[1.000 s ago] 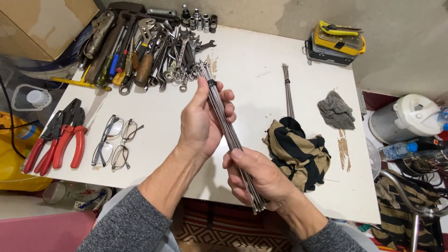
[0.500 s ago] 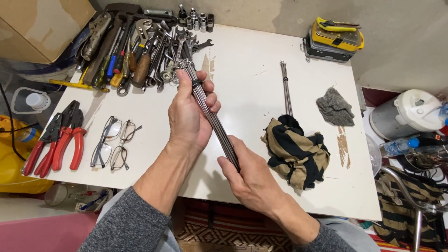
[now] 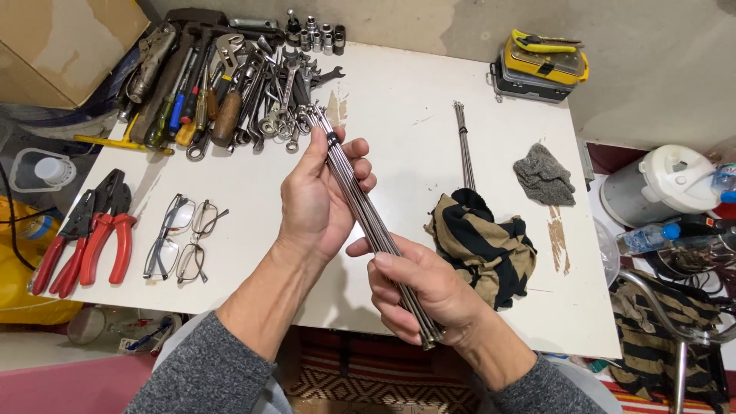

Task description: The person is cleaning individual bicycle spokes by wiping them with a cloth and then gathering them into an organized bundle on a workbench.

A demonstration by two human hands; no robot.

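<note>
In the head view, both hands hold one bundle of thin metal rods (image 3: 366, 215) above the white table (image 3: 399, 115). The left hand (image 3: 318, 195) is closed around the upper part of the bundle, just under a dark band that ties the rods together, and the right hand (image 3: 425, 295) is closed around the lower part, near the person's body. The long axis of the bundle runs diagonally, from the far left end, which is over the pile of wrenches and screwdrivers (image 3: 230, 84), down to the near right end, which sticks out a little under the right hand. So the far tips are nearer to the left hand and the near tips to the right hand. A second bundle of rods (image 3: 462, 142) lies on the table, well apart to the right, and its near end is hidden under a striped cloth (image 3: 483, 245). The middle of the held bundle is partly covered by the fingers, so the number of rods is hard to tell, and the shape of their far tips is too small to make out
</note>
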